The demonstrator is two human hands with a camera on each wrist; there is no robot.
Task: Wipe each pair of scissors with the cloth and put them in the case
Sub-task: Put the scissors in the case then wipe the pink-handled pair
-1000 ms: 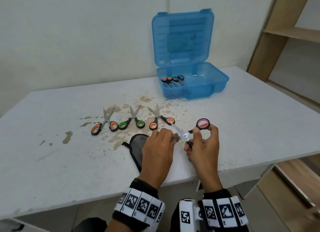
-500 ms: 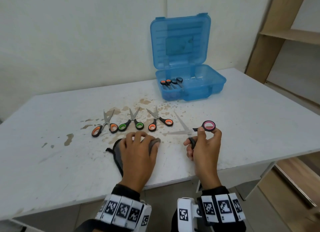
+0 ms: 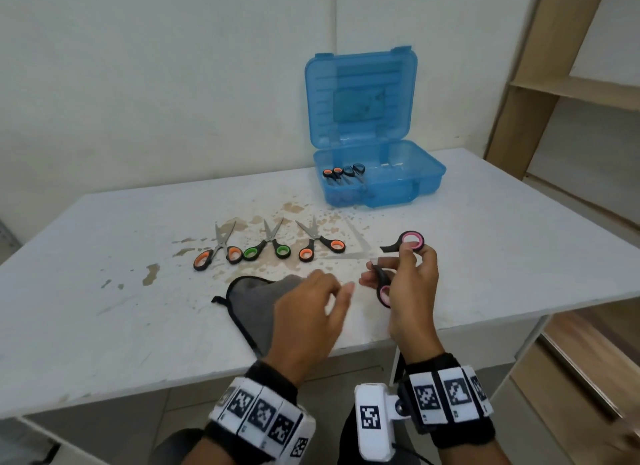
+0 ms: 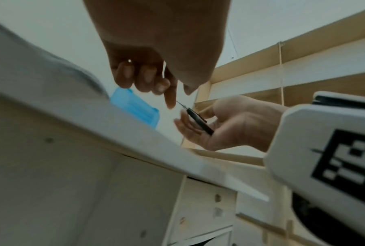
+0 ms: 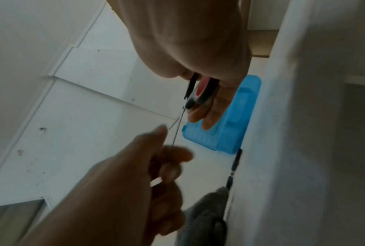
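My right hand (image 3: 403,274) grips the pink-handled scissors (image 3: 411,240), spread wide, one loop up by the fingertips and the other (image 3: 383,294) down in the palm. Their blades are blurred in the head view; the right wrist view shows thin blades (image 5: 178,128) pointing at my left hand (image 5: 156,159). My left hand (image 3: 341,291) hovers just left of them, fingers loose and holding nothing, index finger (image 4: 171,99) near a blade tip. The grey cloth (image 3: 256,298) lies flat on the table under that hand. The blue case (image 3: 408,184) stands open at the back.
Three more scissors lie in a row: orange-handled (image 3: 218,253), green-handled (image 3: 266,249), orange-handled (image 3: 320,244). A few scissors (image 3: 343,173) lie in the case's left compartment. The white table (image 3: 104,326) has brown stains mid-way. Wooden shelving (image 3: 571,90) stands on the right.
My left hand laid the cloth on the table, then lifted off it and moved right toward the scissors. My right hand still holds the pink-handled scissors, now spread wider.
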